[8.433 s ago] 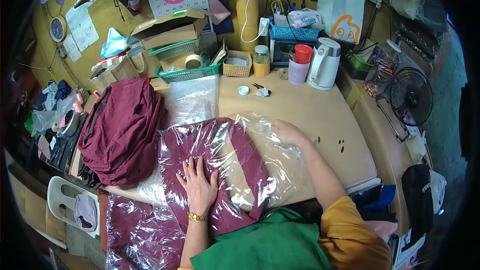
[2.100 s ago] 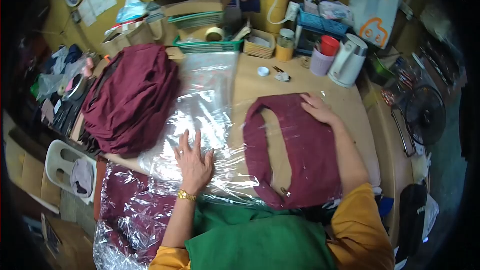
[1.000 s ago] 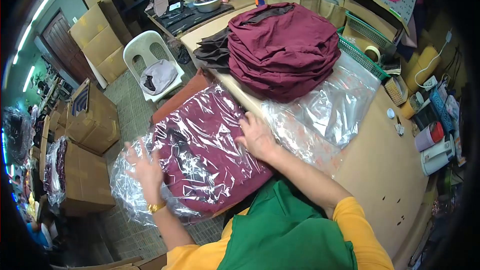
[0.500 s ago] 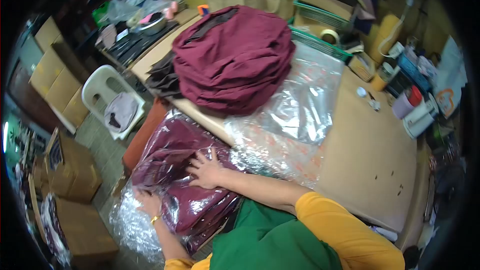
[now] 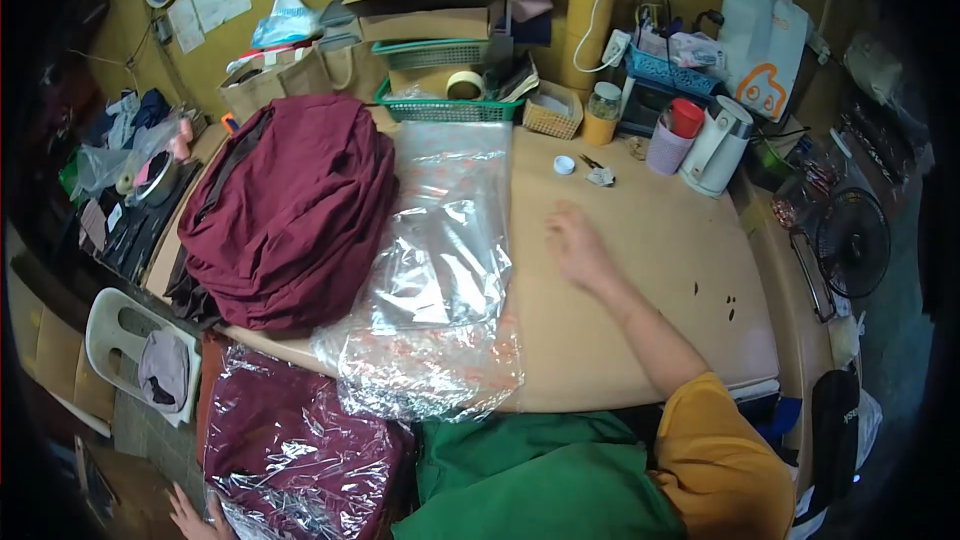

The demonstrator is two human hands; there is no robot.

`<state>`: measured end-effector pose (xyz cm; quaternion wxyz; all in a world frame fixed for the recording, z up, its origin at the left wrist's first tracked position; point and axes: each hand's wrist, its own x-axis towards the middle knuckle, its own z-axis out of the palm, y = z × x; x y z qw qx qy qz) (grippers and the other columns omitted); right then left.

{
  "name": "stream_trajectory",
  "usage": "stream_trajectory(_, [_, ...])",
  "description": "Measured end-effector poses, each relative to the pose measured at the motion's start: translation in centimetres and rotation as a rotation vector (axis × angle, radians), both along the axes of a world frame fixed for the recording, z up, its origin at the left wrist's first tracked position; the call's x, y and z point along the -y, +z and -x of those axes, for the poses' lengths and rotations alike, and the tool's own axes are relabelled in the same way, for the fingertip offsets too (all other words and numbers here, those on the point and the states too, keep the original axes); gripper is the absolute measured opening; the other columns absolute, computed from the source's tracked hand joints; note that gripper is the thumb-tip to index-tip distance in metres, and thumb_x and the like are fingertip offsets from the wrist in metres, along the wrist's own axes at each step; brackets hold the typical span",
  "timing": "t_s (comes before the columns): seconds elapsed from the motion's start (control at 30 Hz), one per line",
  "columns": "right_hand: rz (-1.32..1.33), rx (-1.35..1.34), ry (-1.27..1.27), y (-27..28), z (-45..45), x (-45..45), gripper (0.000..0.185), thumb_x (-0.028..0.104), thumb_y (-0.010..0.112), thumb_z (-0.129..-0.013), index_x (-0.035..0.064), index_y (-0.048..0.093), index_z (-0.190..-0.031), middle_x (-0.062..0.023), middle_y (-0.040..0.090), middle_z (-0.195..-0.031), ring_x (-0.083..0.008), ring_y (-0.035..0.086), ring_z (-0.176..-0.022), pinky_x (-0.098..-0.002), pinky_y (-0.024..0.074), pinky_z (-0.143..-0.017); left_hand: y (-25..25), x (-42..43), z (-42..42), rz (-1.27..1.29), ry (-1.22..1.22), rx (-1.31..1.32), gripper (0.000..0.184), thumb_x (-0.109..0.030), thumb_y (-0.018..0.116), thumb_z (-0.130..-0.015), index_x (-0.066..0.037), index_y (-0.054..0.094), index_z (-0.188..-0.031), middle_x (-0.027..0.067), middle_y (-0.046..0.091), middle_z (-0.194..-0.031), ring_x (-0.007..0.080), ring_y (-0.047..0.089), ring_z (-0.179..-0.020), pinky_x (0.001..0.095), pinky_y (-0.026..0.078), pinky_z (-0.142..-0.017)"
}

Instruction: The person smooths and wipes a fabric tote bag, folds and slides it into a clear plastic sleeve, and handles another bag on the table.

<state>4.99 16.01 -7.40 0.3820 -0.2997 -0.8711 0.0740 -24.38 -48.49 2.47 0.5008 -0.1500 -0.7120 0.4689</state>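
My right hand (image 5: pixel 580 245) is over the brown table, slightly blurred, its fingers loosely bent and nothing seen in them. At the lower left edge, my left hand (image 5: pixel 200 518) shows only in part, fingers apart, beside the plastic-wrapped maroon pile (image 5: pixel 300 450). That pile lies below the table's front edge. A heap of unwrapped maroon cloth (image 5: pixel 295 210) sits on the table's left side. Just right of it lie flat clear plastic bags (image 5: pixel 445 260), their near end at the table's front edge.
Green baskets (image 5: pixel 450 112), a wicker basket (image 5: pixel 552 110), a jar (image 5: pixel 602 115), a purple cup (image 5: pixel 668 147) and a white kettle (image 5: pixel 717 145) line the back. A white cap (image 5: pixel 564 165) lies nearby. A white chair (image 5: pixel 120 340) stands left, a black fan (image 5: pixel 852 245) right.
The view has swung from the wrapped pile back to the table. My right hand has left the pile and is over the table; my left hand has moved to the pile's outer edge.
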Motion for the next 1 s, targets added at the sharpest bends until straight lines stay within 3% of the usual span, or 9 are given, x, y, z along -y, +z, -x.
stream_trajectory(0.07, [0.154, 0.029, -0.171, 0.9, -3.1, -4.6, 0.022, 0.005, 0.061, -0.085, 0.0008, 0.062, -0.106, -0.0203, 0.057, -0.127, -0.0401, 0.056, -0.118, -0.0438, 0.0462, -0.101, 5.8, -6.8, -2.7, -0.213, -0.203, 0.371, 0.059, -0.061, 0.063, -0.089, -0.017, 0.065, -0.128, 0.0022, 0.069, -0.110, 0.0179, 0.067, -0.091, 0.0353, 0.055, -0.071])
stream_trajectory(0.13, [0.156, 0.000, -0.212, 2.1, -3.9, -7.5, 0.023, 0.005, 0.060, -0.085, 0.0009, 0.062, -0.108, -0.0215, 0.056, -0.130, -0.0403, 0.054, -0.120, -0.0433, 0.0452, -0.103, 7.0, -10.8, -2.0, -0.917, -0.180, 1.129, 0.067, -0.035, 0.061, -0.096, -0.007, 0.037, -0.152, 0.0242, 0.025, -0.160, 0.0444, 0.032, -0.143, 0.0495, 0.023, -0.119])
stream_trajectory(0.37, [-0.221, 0.086, -0.307, -6.6, -2.6, -17.2, 0.028, 0.004, 0.056, -0.089, 0.0026, 0.061, -0.117, -0.0222, 0.057, -0.126, -0.0400, 0.056, -0.116, -0.0452, 0.0456, -0.101, 7.9, -31.4, -1.7, -0.919, -1.128, 1.202, 0.058, -0.019, 0.068, -0.090, -0.007, 0.050, -0.144, 0.0192, 0.044, -0.151, 0.0378, 0.035, -0.144, 0.0479, 0.023, -0.117])
stream_trajectory(0.5, [0.116, 0.049, -0.233, -1.7, -2.3, -13.6, 0.039, 0.004, 0.057, -0.088, 0.0001, 0.058, -0.127, -0.0263, 0.054, -0.133, -0.0409, 0.051, -0.126, -0.0455, 0.0412, -0.107, 5.0, -40.3, 4.4, -0.785, -0.920, 1.117, 0.063, -0.035, 0.058, -0.097, -0.001, 0.041, -0.147, 0.0221, 0.040, -0.153, 0.0386, 0.029, -0.147, 0.0565, 0.019, -0.118])
stream_trajectory(0.57, [0.149, -0.145, -0.331, -2.1, -3.1, -16.1, 0.042, 0.002, 0.058, -0.086, 0.0028, 0.058, -0.128, -0.0246, 0.056, -0.131, -0.0396, 0.052, -0.124, -0.0455, 0.0426, -0.105, 3.9, -41.9, 7.1, -0.771, -0.744, 1.233, 0.061, -0.036, 0.057, -0.096, 0.000, 0.044, -0.144, 0.0218, 0.060, -0.131, 0.0376, 0.057, -0.122, 0.0507, 0.044, -0.102])
stream_trajectory(0.73, [0.209, 0.181, -0.394, -0.9, -4.8, -19.0, 0.034, 0.005, 0.059, -0.086, 0.0025, 0.063, -0.120, -0.0219, 0.062, -0.122, -0.0400, 0.056, -0.118, -0.0464, 0.0451, -0.100, 4.5, -42.5, 11.3, -0.916, -0.677, 1.473, 0.034, -0.034, 0.072, -0.087, -0.001, 0.071, -0.094, 0.0197, 0.071, -0.089, 0.0346, 0.069, -0.092, 0.0410, 0.053, -0.081])
stream_trajectory(0.77, [0.174, 0.286, -0.364, -0.3, -5.0, -19.1, 0.028, 0.007, 0.058, -0.089, 0.0012, 0.064, -0.116, -0.0217, 0.063, -0.117, -0.0402, 0.058, -0.114, -0.0469, 0.0473, -0.097, 4.7, -42.6, 13.1, -1.016, -0.671, 1.613, 0.033, -0.036, 0.075, -0.085, -0.003, 0.069, -0.085, 0.0118, 0.067, -0.074, 0.0217, 0.066, -0.075, 0.0343, 0.050, -0.073])
stream_trajectory(0.93, [0.405, 0.352, -0.534, 1.8, -4.3, -20.5, 0.028, 0.006, 0.057, -0.089, -0.0017, 0.063, -0.115, -0.0236, 0.064, -0.115, -0.0373, 0.062, -0.109, -0.0457, 0.0509, -0.096, 8.1, -42.3, 13.2, -1.291, -0.391, 1.986, 0.062, -0.061, 0.066, -0.087, 0.000, 0.070, -0.093, 0.0075, 0.068, -0.091, 0.0147, 0.061, -0.080, 0.0317, 0.048, -0.075])
stream_trajectory(1.0, [0.419, 0.440, -0.574, 1.9, -5.1, -21.9, 0.028, 0.004, 0.057, -0.089, -0.0024, 0.062, -0.116, -0.0236, 0.066, -0.112, -0.0347, 0.065, -0.105, -0.0461, 0.0541, -0.092, 6.6, -43.0, 15.4, -0.659, -0.402, 1.689, 0.072, -0.065, 0.068, -0.082, 0.003, 0.071, -0.104, 0.0169, 0.072, -0.105, 0.0253, 0.067, -0.096, 0.0376, 0.050, -0.084])
